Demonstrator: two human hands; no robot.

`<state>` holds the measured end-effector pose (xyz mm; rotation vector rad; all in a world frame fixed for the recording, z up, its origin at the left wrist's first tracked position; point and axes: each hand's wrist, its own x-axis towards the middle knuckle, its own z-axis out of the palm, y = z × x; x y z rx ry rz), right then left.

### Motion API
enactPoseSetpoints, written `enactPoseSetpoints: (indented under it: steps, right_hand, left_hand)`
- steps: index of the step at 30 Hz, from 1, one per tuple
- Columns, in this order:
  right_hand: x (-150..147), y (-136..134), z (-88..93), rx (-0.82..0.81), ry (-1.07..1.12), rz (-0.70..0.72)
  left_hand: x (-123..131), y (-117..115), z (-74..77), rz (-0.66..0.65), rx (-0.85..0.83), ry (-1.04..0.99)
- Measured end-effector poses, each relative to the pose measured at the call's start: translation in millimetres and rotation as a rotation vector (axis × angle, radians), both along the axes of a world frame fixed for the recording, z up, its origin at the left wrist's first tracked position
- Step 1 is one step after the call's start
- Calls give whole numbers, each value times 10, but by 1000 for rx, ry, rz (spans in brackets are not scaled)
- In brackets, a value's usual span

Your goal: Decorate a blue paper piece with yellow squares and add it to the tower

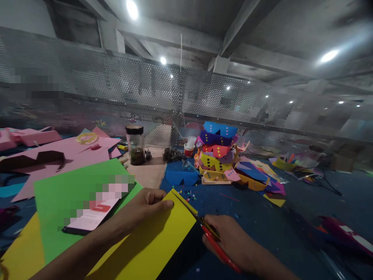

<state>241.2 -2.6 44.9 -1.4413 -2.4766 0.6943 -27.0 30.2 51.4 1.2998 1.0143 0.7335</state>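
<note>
On the phone [101, 210] at eight o'clock, a red block with pale marks shows beside the pixelated area, too unclear to read; the white and red marks on a magenta item [346, 233] at four o'clock are likewise too blurred. The yellow sheet [166, 229] lies just past six o'clock, plain, bright and straight-edged, one corner pointing to twelve, a broad shadow across its lower part. The left hand [147, 204] pinches it near that corner; the right hand [229, 235], at five o'clock, grips red-handled scissors [217, 247], blades along the sheet's one-o'clock edge.
</note>
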Motion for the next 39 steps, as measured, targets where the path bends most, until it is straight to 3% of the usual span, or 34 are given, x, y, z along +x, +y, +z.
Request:
enactPoseSetpoints:
  steps: [39]
  right_hand:
    - [-20,19,-79,-62,68,-41]
  left_hand:
    - [21,-19,14,-27,53,40]
